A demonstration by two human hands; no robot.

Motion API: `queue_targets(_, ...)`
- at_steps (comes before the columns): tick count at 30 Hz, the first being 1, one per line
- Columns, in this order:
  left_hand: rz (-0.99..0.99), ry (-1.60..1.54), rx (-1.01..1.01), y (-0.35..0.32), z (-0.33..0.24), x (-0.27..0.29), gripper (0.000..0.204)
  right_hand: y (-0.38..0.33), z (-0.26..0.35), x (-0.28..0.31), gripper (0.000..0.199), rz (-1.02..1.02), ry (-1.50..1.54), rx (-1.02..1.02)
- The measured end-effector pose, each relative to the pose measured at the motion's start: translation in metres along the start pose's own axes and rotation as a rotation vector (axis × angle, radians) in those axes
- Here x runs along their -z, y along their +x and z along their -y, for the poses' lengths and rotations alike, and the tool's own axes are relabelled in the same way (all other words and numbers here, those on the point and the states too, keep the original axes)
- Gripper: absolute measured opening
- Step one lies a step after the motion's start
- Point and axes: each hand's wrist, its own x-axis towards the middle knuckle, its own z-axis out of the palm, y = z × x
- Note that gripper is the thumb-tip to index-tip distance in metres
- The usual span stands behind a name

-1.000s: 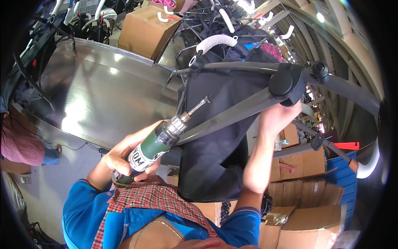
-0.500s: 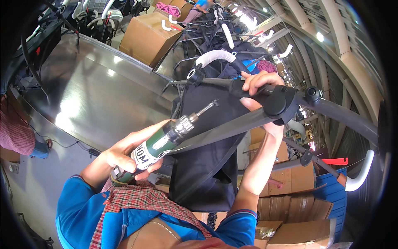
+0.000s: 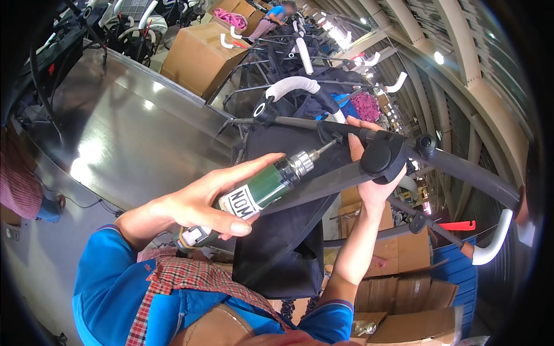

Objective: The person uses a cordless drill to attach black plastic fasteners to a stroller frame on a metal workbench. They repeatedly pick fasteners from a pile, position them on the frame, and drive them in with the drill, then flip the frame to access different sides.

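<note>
Green power screwdriver (image 3: 270, 185) gripped in curled left hand (image 3: 202, 199); bit (image 3: 326, 146) held close to dark grey frame (image 3: 464, 173), which is clasped by partly curled right hand (image 3: 372, 189).

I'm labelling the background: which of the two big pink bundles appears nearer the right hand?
The pink bundle beside the blue material, just above the right hand in view; the other bundle is upper left, beyond the large cardboard box.

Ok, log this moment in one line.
left hand: holds green power screwdriver | right hand: gripping dark frame | bit: near frame, contact unclear
</note>
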Motion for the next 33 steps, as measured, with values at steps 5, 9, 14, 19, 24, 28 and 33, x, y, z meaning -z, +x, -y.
queue_targets(5, -0.001, 0.067, -0.040, 0.009, 0.004, 0.001, 0.110, -0.005, -0.014, 0.004, 0.028, 0.074, 0.095, 0.013)
queue_targets(9, 0.001, 0.036, -0.009, 0.013, -0.001, -0.004, 0.105, -0.006, -0.015, 0.000, 0.027, 0.014, 0.073, 0.025)
queue_targets(14, -0.019, -0.131, 0.035, 0.012, -0.004, -0.028, 0.097, -0.009, -0.017, 0.001, 0.032, 0.025, 0.038, 0.043)
queue_targets(19, 0.048, -0.459, 0.101, 0.015, 0.006, -0.033, 0.091, -0.013, -0.014, 0.002, 0.036, 0.000, 0.036, 0.022)
queue_targets(24, 0.126, -0.585, 0.095, 0.018, 0.018, -0.030, 0.093, -0.016, -0.020, 0.007, 0.038, -0.012, 0.036, 0.079)
queue_targets(28, -0.057, -0.411, 0.011, 0.005, 0.022, -0.026, 0.092, -0.031, -0.021, 0.029, 0.042, 0.153, -0.161, -0.122)
queue_targets(33, -0.473, -0.198, -0.021, -0.048, 0.072, 0.005, 0.062, -0.125, -0.026, 0.108, 0.030, 0.148, 0.012, -0.266)
